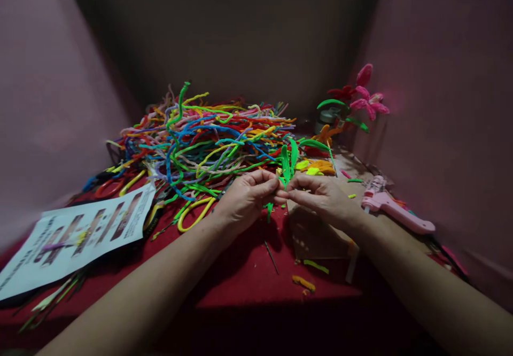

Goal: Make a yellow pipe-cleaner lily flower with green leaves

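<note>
Above the front middle of the table, the fingertips of my two hands come together. My left hand is closed in a pinch at the base of bright green pipe-cleaner leaves, which stand upright between the hands. From the other side my right hand pinches at the same base, thumb and forefinger together. Fingers hide the exact spot where the leaves are gripped. A small pale yellow bit shows beside the left fingertips. Just behind the right hand lie orange and yellow fuzzy pieces.
A large tangled heap of coloured pipe cleaners fills the back. Yellow-handled scissors and a printed sheet lie left. On the right are a pink glue gun, a cardboard piece and pink pipe-cleaner flowers. Scraps dot the red cloth.
</note>
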Demonstrator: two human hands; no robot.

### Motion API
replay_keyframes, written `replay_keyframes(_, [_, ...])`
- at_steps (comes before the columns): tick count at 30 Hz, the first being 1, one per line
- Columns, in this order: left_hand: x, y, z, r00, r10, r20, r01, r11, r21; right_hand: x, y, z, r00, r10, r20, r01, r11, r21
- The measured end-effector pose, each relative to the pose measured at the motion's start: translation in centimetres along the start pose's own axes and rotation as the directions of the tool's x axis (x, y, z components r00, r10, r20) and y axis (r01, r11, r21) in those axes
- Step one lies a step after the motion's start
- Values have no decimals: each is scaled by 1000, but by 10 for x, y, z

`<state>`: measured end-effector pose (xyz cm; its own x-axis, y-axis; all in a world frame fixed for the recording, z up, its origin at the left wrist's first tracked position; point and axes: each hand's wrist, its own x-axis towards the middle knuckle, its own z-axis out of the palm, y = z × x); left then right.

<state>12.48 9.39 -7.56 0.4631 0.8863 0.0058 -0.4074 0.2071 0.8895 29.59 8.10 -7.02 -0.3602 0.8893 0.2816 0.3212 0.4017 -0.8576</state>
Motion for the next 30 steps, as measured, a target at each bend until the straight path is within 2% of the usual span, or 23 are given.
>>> replay_keyframes(5, [0, -2, 2, 997, -69, -26, 69, 998, 1, -3, 2, 2, 997, 67, -43, -69, 997, -41])
replay_keyframes(8, [0, -3, 2, 996, -71, -46, 70, 997, -16, -5, 2, -1, 993, 88, -74, -92, 994, -62])
replay_keyframes(11, [1, -4, -2, 996, -46, -70, 45, 999, -16, -7, 3, -4, 985, 122, -124, -120, 993, 24])
replay_keyframes(14, [3, -7, -5, 994, -53, -95, 50, 998, -36, -6, 4, -5, 982, 160, -95, -145, 978, 153])
replay_keyframes(21, [2, -11, 2, 992, -105, -69, 102, 993, -53, -3, 5, 5, 991, 119, -56, -95, 944, 316])
replay_keyframes(25, [0, -10, 6, 992, -95, -78, 88, 993, -80, -4, 5, 9, 976, 190, -105, -138, 916, 376])
replay_keyframes(30, [-2, -10, 7, 994, -78, -72, 70, 992, -108, -3, 5, 12, 966, 206, -157, -126, 902, 412])
